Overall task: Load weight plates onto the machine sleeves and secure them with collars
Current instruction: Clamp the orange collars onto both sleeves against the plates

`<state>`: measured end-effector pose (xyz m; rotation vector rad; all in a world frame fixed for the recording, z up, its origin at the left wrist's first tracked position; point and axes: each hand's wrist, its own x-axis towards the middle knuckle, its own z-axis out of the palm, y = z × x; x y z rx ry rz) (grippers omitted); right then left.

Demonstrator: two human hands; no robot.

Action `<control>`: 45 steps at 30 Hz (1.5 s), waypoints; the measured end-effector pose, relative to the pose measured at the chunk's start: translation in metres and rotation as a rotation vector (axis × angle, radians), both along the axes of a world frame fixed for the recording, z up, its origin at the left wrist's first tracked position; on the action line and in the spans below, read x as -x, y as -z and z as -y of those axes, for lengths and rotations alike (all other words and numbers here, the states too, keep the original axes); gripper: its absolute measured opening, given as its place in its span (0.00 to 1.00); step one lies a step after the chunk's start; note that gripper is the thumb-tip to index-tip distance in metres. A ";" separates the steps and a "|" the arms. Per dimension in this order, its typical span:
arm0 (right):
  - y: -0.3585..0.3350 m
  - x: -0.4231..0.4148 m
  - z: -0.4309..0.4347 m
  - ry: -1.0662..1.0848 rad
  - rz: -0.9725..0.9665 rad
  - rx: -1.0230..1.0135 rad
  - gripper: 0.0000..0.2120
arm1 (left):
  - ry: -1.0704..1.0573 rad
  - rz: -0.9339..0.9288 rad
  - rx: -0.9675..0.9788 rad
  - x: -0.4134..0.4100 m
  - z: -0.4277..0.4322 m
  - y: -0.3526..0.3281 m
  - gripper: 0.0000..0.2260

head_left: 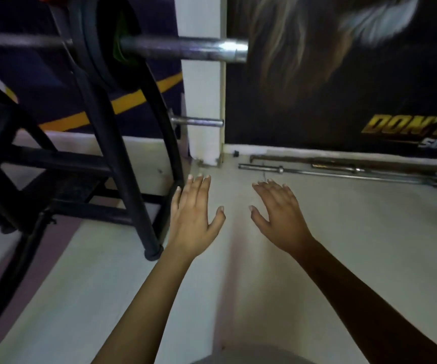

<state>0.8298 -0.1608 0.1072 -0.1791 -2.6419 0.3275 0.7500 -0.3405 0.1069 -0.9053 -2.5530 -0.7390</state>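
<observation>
Two bare hands mid-frame, both with fingers spread wide, palms down, gripping nothing. Left hand (195, 219) sits just right of the black machine frame (112, 153); right hand (280, 219) beside it, apart, over pale floor (343, 232). Upper left of frame: dark weight plates (91, 46) already on the machine sleeve (185, 49), steel end bare and sticking out right. Something green (119, 35) against the plates' outer face, too blurred to tell whether it is a collar. Shorter peg (199, 122) lower, centre, bare. Spare bars (343, 166) lie on floor along the poster wall (343, 74), upper right.
</observation>
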 end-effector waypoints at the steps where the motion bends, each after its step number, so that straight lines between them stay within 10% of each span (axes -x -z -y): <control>1: -0.009 0.024 -0.006 -0.018 -0.018 0.007 0.22 | -0.018 -0.013 -0.011 0.018 -0.005 -0.009 0.28; 27: -0.232 0.411 0.042 -0.721 -0.427 0.134 0.23 | -0.505 -0.450 -0.411 0.301 0.058 -0.236 0.21; 45: -0.245 0.478 0.071 -0.770 -0.286 0.257 0.28 | -0.485 -0.423 -0.113 0.436 0.113 -0.267 0.07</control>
